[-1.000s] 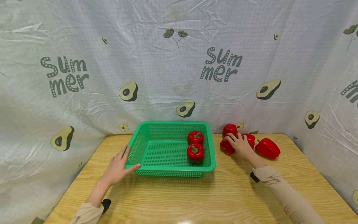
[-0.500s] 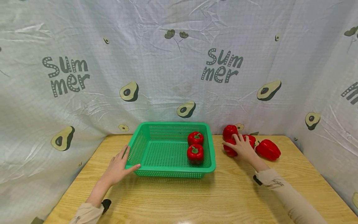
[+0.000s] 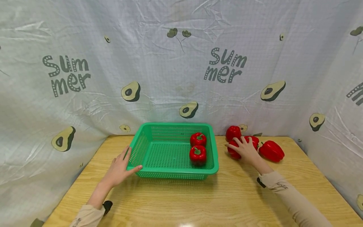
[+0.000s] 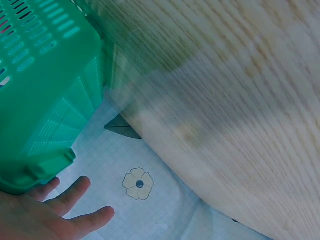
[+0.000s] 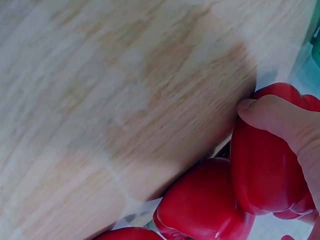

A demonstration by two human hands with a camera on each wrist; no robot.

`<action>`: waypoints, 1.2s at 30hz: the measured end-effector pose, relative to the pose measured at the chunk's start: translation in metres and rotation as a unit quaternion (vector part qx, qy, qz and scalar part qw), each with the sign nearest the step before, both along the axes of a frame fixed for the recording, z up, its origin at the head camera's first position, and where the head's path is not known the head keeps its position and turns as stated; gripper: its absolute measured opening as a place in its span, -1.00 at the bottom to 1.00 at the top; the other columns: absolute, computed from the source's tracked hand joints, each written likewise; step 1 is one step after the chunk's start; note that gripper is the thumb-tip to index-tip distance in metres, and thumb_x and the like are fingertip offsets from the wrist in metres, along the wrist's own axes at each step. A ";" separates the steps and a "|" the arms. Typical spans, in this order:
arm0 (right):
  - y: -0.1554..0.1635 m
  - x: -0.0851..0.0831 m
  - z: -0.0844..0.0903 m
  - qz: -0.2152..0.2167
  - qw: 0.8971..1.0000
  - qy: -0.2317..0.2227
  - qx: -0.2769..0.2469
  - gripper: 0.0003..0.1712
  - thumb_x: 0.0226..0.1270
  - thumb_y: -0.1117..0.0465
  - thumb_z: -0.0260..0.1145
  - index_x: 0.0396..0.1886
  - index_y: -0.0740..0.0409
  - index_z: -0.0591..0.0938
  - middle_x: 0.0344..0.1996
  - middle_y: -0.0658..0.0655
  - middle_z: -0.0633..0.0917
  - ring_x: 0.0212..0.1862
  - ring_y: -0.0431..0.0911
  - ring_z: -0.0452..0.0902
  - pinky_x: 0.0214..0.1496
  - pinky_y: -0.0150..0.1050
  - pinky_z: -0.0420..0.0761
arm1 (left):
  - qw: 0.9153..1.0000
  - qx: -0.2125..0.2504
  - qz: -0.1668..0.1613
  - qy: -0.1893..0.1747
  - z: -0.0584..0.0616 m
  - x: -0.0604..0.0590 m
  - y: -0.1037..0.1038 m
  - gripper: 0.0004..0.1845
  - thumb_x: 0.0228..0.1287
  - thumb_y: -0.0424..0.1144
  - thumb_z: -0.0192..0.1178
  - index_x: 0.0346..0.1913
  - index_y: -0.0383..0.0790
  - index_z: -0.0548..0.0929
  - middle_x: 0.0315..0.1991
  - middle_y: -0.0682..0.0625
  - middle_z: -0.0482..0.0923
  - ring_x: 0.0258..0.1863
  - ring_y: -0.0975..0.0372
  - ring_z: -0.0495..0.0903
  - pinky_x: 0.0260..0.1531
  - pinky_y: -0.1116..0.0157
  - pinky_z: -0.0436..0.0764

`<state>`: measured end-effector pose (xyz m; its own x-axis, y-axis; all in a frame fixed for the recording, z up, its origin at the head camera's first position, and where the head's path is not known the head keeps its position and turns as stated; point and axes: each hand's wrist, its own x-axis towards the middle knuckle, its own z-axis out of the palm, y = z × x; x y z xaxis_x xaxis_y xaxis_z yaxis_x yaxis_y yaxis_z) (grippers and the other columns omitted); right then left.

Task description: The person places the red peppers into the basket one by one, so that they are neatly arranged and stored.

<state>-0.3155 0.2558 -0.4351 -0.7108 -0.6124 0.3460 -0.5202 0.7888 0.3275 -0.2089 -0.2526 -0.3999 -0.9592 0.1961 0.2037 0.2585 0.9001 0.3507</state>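
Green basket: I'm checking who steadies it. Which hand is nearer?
Left. The left hand touches the green basket at its near-left corner; the right hand grips a red pepper beyond its right side.

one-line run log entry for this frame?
left hand: steadying green basket | right hand: gripping red pepper | basket: two peppers inside

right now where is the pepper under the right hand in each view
Head: the gripped pepper lies right of the green basket, mostly covered by the right hand.
Left wrist: not in view; only a basket corner, the table and the left hand show.
Right wrist: at the right edge, thumb curled over it.
Shared landmark: the wooden table.
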 end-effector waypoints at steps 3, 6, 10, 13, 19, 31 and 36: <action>0.000 0.001 0.000 -0.009 1.000 -0.009 -0.002 -0.17 -0.31 0.12 0.54 0.12 -0.14 0.46 0.04 0.27 0.41 0.01 0.28 0.33 -0.08 0.33 0.30 | 1.000 -0.001 0.001 0.000 0.000 -0.001 0.000 -0.01 0.12 0.22 0.04 0.36 -0.43 -0.08 0.39 -0.30 -0.16 0.25 -0.30 0.04 0.08 -0.33 0.04; 0.001 0.003 -0.001 -0.019 1.000 -0.012 -0.007 -0.13 -0.33 0.05 0.54 0.14 -0.13 0.43 0.04 0.27 0.42 0.02 0.29 0.34 -0.08 0.32 0.30 | 1.000 -0.001 0.002 -0.001 0.000 -0.001 0.000 -0.01 0.12 0.22 0.04 0.37 -0.42 -0.08 0.39 -0.30 -0.16 0.26 -0.29 0.04 0.08 -0.32 0.04; 0.000 0.004 -0.002 -0.020 1.000 -0.005 -0.017 -0.05 -0.42 -0.03 0.56 0.14 -0.10 0.39 0.01 0.25 0.42 -0.07 0.28 0.37 -0.14 0.27 0.31 | 1.000 0.003 0.001 -0.003 0.000 -0.001 0.000 -0.01 0.12 0.22 0.04 0.37 -0.41 -0.09 0.39 -0.30 -0.17 0.26 -0.29 0.03 0.08 -0.32 0.03; -0.002 0.005 -0.001 -0.022 0.999 -0.004 -0.024 -0.07 -0.43 -0.03 0.53 0.11 -0.07 0.37 -0.01 0.22 0.42 -0.12 0.24 0.36 -0.19 0.23 0.30 | 1.000 0.007 0.000 -0.003 0.001 -0.001 0.000 -0.01 0.12 0.21 0.05 0.37 -0.41 -0.09 0.39 -0.29 -0.17 0.26 -0.30 0.02 0.08 -0.32 0.03; -0.006 0.008 0.003 -0.030 0.998 -0.009 -0.046 -0.12 -0.41 -0.12 0.48 0.02 0.02 0.36 -0.06 0.16 0.44 -0.07 0.23 0.32 -0.25 0.21 0.28 | 1.000 0.006 0.000 -0.004 0.000 -0.001 0.000 -0.01 0.13 0.21 0.05 0.37 -0.41 -0.09 0.39 -0.29 -0.17 0.26 -0.30 0.02 0.08 -0.32 0.03; -0.012 0.015 0.012 -0.013 0.994 -0.030 -0.103 -0.19 -0.33 -0.17 0.47 -0.09 0.08 0.34 -0.09 0.13 0.44 -0.11 0.16 0.35 -0.34 0.08 0.33 | 1.000 0.005 0.000 -0.003 0.001 -0.001 0.000 -0.01 0.12 0.20 0.05 0.36 -0.42 -0.09 0.38 -0.31 -0.16 0.26 -0.30 0.03 0.08 -0.32 0.03; -0.016 0.016 0.018 -0.013 0.995 -0.017 -0.102 -0.18 -0.39 -0.16 0.49 -0.14 0.11 0.32 -0.09 0.15 0.43 -0.15 0.16 0.36 -0.34 0.11 0.34 | 1.000 0.006 -0.001 -0.005 0.002 0.000 0.000 -0.01 0.13 0.20 0.05 0.36 -0.43 -0.09 0.39 -0.31 -0.17 0.26 -0.30 0.02 0.08 -0.32 0.03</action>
